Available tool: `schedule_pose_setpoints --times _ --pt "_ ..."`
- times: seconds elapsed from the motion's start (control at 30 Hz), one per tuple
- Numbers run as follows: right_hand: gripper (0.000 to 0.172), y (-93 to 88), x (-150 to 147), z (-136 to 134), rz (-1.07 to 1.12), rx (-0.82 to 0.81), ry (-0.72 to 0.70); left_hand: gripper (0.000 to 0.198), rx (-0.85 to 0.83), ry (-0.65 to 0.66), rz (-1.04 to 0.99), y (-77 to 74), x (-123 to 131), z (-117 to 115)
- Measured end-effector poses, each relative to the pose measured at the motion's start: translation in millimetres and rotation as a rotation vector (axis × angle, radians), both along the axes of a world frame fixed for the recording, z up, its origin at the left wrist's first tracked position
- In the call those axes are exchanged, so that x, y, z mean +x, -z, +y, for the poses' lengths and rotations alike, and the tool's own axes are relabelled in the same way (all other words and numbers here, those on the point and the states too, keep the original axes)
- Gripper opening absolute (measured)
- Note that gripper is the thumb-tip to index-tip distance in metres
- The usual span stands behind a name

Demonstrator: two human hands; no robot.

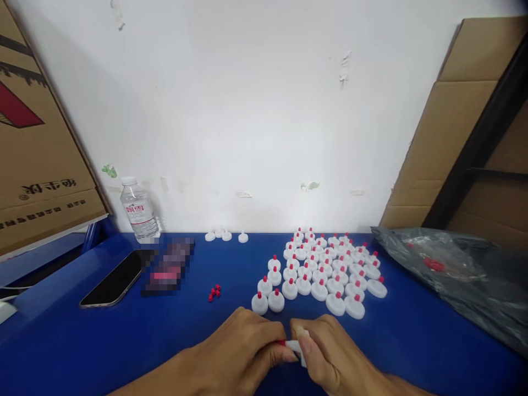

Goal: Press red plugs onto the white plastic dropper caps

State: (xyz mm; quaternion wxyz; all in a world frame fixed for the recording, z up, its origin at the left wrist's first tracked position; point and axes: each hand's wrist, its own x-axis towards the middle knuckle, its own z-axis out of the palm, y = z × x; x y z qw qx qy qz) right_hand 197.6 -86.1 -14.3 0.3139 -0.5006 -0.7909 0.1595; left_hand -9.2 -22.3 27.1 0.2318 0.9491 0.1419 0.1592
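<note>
My left hand (247, 347) and my right hand (330, 352) meet at the front of the blue table. The left thumb and forefinger pinch a small red tip cap (282, 342), at the end of a white nozzle. In my right hand is the white nozzle cap (293, 346) itself, its round base mostly hidden by the fingers. Just beyond the hands stand several white nozzle caps with red tips (320, 290), upright in loose rows. To the left of them lies a small group of loose red tip caps (214, 292).
Several white caps without red tips (226, 236) sit by the wall. A water bottle (139, 210), a phone (119, 278) and a dark blurred packet (169, 268) are at the left. A dark plastic bag (457, 286) covers the right side. Cardboard (49, 132) leans at the left edge.
</note>
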Motion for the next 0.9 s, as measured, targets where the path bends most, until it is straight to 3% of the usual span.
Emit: schedule_pose_setpoints --times 0.27,0.4,0.57,0.73,0.83,0.9 --pt "0.066 1.1 -1 -1 -0.028 -0.007 0.015 0.037 -0.282 -0.002 0.002 -7.0 5 -5" --pt "0.063 4.4 -2 0 -0.043 0.019 0.029 0.037 -0.320 0.007 -0.015 -6.9 6 -6" --pt "0.056 -6.7 -1 2 -0.019 0.011 -0.032 0.044 -0.196 -0.040 -0.027 -5.6 4 -2" --pt "0.035 -19.7 2 6 0.078 0.021 -0.157 0.037 -0.020 -0.088 -0.089 -9.3 -3 3" --pt "0.019 -23.1 1 7 0.059 0.034 -0.108 0.037 0.053 -0.134 -0.162 -15.8 -8 15" --pt "0.026 -24.6 1 7 0.029 0.013 -0.066 0.040 0.134 -0.241 -0.213 -21.6 -13 31"
